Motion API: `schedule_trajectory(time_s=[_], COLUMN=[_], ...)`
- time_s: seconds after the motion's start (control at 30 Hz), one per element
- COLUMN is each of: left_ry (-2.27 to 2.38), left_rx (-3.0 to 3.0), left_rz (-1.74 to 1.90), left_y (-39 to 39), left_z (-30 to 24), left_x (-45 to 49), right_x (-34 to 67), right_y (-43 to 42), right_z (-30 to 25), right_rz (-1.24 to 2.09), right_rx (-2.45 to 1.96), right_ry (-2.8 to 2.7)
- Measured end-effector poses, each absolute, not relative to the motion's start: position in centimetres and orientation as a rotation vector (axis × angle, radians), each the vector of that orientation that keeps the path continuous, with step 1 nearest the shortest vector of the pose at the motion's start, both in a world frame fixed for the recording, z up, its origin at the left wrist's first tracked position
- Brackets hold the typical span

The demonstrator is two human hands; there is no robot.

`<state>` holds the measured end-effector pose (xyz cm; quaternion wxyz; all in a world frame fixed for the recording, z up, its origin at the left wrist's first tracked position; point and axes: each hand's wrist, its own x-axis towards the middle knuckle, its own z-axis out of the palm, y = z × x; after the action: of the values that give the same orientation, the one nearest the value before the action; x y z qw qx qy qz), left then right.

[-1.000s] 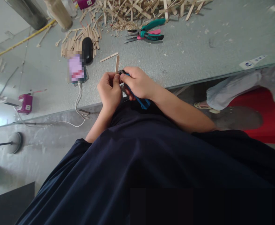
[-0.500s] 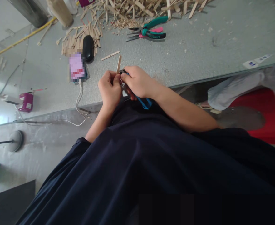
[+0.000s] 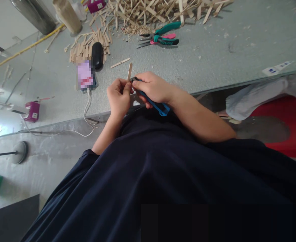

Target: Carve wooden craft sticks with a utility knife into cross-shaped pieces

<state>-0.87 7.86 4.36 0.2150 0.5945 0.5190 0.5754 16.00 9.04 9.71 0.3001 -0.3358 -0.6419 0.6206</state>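
My left hand (image 3: pixel 119 96) pinches a wooden craft stick (image 3: pixel 129 71) between thumb and fingers, its rounded end pointing up and away from me. My right hand (image 3: pixel 153 88) is closed around a blue and black utility knife (image 3: pixel 161 108), whose front end meets the stick beside my left thumb. The blade itself is hidden by my fingers. Both hands are close together over the table's near edge. Another craft stick (image 3: pixel 120 63) lies on the table just beyond them.
Pliers with green and black handles (image 3: pixel 166 41) lie beyond my hands, before a heap of craft sticks (image 3: pixel 148 11). A black oval case (image 3: pixel 97 55), more sticks (image 3: pixel 81 48) and a phone (image 3: pixel 85 74) on a white cable are at left. A red stool (image 3: pixel 284 117) stands at right.
The view has shifted slightly, so the table things sit a little lower and further right. The knife has tilted slightly in my right hand; both grips stay the same.
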Motion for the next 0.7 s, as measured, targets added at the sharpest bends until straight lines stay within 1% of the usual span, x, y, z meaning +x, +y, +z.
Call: schedule_trajectory(time_s=[0.2, 0.5, 0.7], left_ry=[1.363, 1.228, 1.261], left_rx=[1.597, 1.57, 1.519], left_rz=[1.526, 1.586, 1.575], left_y=[7.77, 7.74, 7.81], left_z=[4.47, 4.52, 4.47], left_x=[-0.92, -0.77, -0.8], right_x=[16.59, 16.47, 16.57], right_y=[9.58, 9.49, 9.11], right_z=[9.38, 8.74, 9.08], right_rz=[1.755, 1.737, 1.721], right_rx=[-0.792, -0.785, -0.782], right_ry=[-1.691, -1.643, -1.609])
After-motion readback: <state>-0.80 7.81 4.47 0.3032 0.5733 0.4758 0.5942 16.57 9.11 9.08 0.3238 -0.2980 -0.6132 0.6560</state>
